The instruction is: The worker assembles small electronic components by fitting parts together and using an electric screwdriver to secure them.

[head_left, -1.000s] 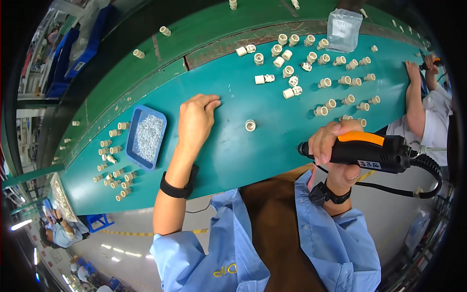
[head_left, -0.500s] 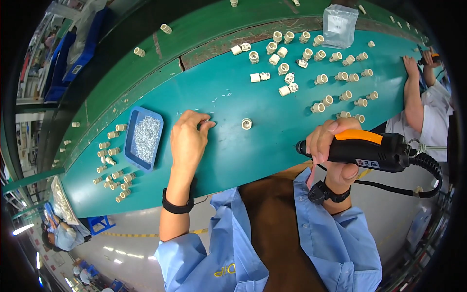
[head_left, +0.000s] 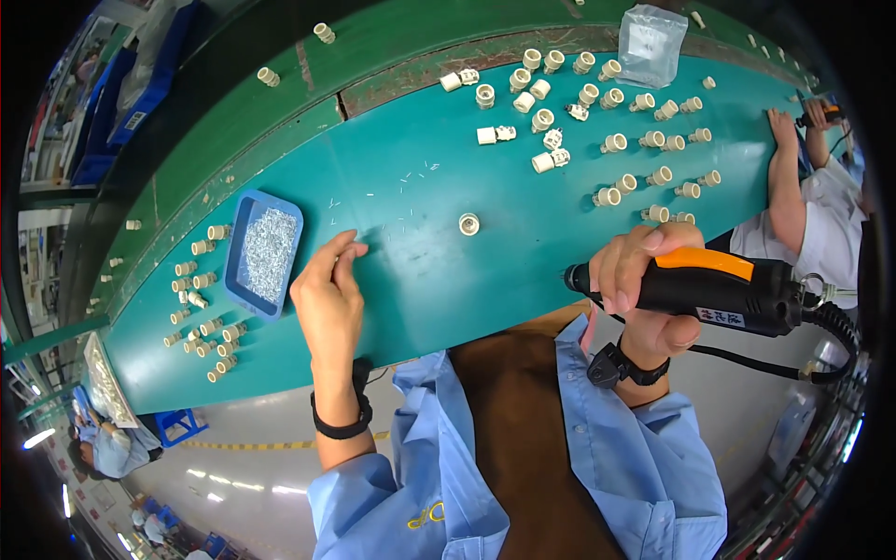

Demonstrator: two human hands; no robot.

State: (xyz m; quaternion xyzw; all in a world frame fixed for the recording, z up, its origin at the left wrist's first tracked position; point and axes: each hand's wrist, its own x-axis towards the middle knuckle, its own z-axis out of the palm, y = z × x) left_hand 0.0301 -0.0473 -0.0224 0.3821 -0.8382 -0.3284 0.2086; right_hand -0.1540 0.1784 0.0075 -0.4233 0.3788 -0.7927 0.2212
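My right hand [head_left: 635, 280] is wrapped around a black electric screwdriver [head_left: 733, 297] with an orange lever. Its tip points left over the table's near edge. To the left, my left hand [head_left: 329, 303] has thumb and forefinger brought together in a pinch; anything between them is too small to make out. Just beyond the fingertips, small loose screws [head_left: 403, 179] lie scattered on the green mat. One cream socket-like part [head_left: 469, 224] stands alone between my hands. Beside my left hand is a blue tray [head_left: 297, 245] heaped with small silvery screws [head_left: 271, 252].
Several cream parts [head_left: 613, 143] stand in loose rows at the right, some lying on their sides. More parts [head_left: 203, 280] cluster left of the tray. A clear plastic bag [head_left: 651, 47] lies at the far edge. A co-worker's arm [head_left: 786, 177] rests on the table at far right.
My left hand has moved left and nearer to me, away from the scattered screws and closer to the tray. My right hand keeps its grip on the screwdriver, nearly in place.
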